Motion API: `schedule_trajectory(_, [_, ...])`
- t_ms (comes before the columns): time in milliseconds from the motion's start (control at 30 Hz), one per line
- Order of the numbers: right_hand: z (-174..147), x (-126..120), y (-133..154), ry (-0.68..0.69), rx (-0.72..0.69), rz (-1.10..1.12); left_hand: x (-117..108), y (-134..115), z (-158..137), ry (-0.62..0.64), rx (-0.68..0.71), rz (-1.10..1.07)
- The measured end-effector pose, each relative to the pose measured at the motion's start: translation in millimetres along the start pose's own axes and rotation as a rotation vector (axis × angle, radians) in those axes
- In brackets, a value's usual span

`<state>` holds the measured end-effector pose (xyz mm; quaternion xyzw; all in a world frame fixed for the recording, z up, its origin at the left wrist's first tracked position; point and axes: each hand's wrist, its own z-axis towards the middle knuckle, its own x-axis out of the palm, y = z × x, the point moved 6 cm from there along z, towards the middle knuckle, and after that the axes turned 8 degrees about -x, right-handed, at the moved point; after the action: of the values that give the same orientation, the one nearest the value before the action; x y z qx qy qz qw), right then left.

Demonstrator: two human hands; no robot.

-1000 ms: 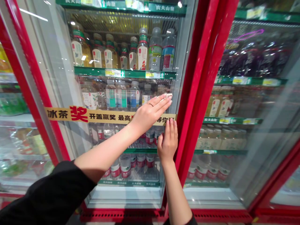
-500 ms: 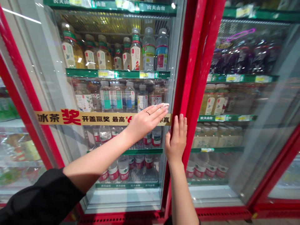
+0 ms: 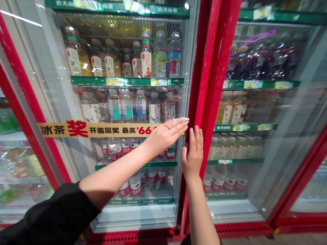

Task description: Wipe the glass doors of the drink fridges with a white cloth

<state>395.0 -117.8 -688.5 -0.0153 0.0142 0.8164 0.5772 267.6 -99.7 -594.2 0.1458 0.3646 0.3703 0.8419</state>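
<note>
Yellow promotional strip [image 3: 102, 130] is running across the glass door [image 3: 138, 216], just under a row of bottles [image 3: 141, 106]. It is looking thin, light and flexible, probably smooth; an end would be the best place for taking hold. Left hand [image 3: 165, 136] is covering its right part, fingers straight and together; whether the palm is holding something, I cannot tell. Right hand [image 3: 193, 156] is resting flat, thumb apart, at the red door frame [image 3: 201, 92].
</note>
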Motion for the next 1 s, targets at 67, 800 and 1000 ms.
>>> schedule_trajectory(67, [-1.4,-0.7,-0.8,-0.004,0.006,0.004,-5.6,1.0,-15.0,0.007,0.079,0.023])
schedule_trajectory(800, [-8.1,-5.2,10.7,-0.05,0.009,0.035,-8.2,13.1,-41.9,0.05,-0.01,-0.106])
schedule_trajectory(1000, [6.5,-8.3,45.7,-0.025,0.014,0.083,1.4,23.0,-51.0,0.006,-0.246,-0.164])
